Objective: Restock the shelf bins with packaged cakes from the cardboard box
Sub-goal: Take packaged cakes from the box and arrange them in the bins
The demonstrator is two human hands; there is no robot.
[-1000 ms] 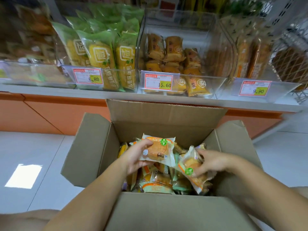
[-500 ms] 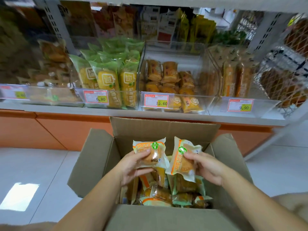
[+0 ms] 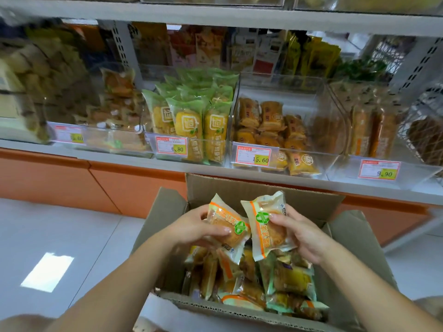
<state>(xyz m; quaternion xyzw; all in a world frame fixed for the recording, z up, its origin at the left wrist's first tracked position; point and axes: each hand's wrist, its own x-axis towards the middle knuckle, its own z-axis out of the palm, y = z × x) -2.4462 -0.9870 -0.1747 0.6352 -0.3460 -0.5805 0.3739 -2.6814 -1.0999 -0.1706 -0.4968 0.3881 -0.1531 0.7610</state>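
An open cardboard box (image 3: pixel 242 188) stands on the floor below the shelf, with several wrapped cakes (image 3: pixel 285 281) loose inside it. My left hand (image 3: pixel 194 227) grips one packaged cake (image 3: pixel 230 228) with an orange stripe and a green logo, held above the box. My right hand (image 3: pixel 299 232) grips a second packaged cake (image 3: pixel 266 224) of the same kind, right beside the first. On the shelf above stand clear bins: one with a few similar cakes (image 3: pixel 117 109) at the left, one with green-wrapped cakes (image 3: pixel 191 116), and one with orange-wrapped cakes (image 3: pixel 268 123).
The grey shelf edge (image 3: pixel 134 161) runs just behind the box, over an orange base panel (image 3: pixel 134 188). A bin with long pastries (image 3: pixel 369 130) and a wire basket (image 3: pixel 424 135) sit at the right. White tiled floor (image 3: pixel 60 236) lies to the left of the box.
Both hands have lifted their cakes up out of the box and brought them side by side. My view has tilted upward, showing more of the shelf.
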